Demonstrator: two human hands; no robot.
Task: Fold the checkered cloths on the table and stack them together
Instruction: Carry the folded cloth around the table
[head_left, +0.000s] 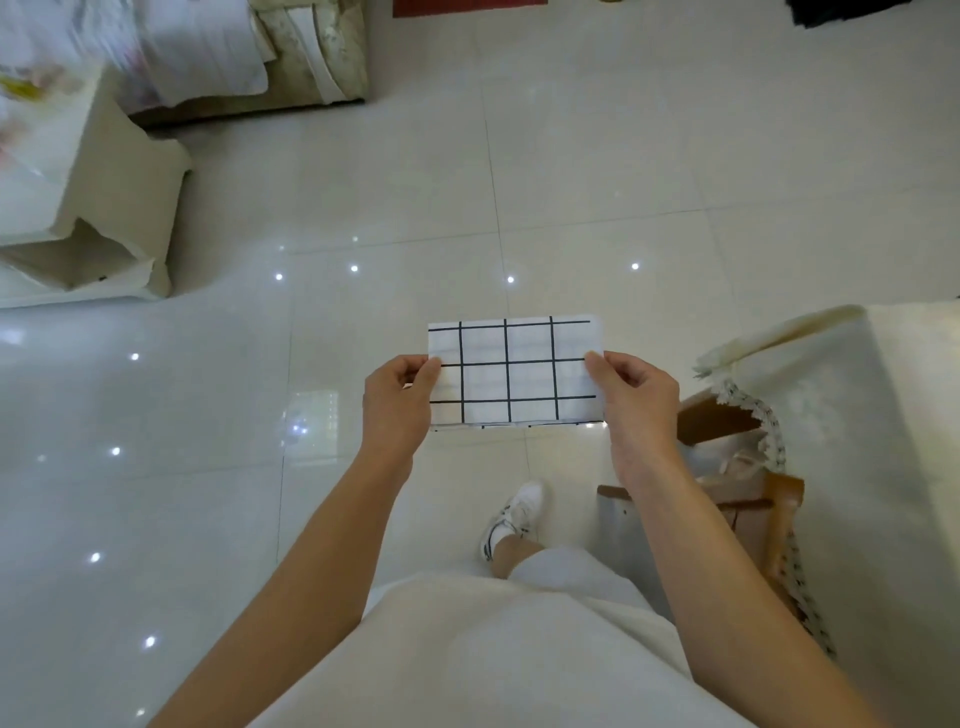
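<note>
A white cloth with a black grid pattern (514, 371) is folded into a small rectangle and held in the air over the tiled floor. My left hand (397, 400) pinches its left edge between thumb and fingers. My right hand (631, 395) pinches its right edge the same way. The cloth is stretched flat between both hands, with layered edges showing along its bottom. No other checkered cloth is in view.
A table with a cream lace-trimmed cover (852, 415) stands at the right, a wooden chair (769, 499) beside it. At the left sits a low white-covered table (104, 171). A sofa with bedding (234, 52) lies at the far back. My foot in a white shoe (514, 514) is below.
</note>
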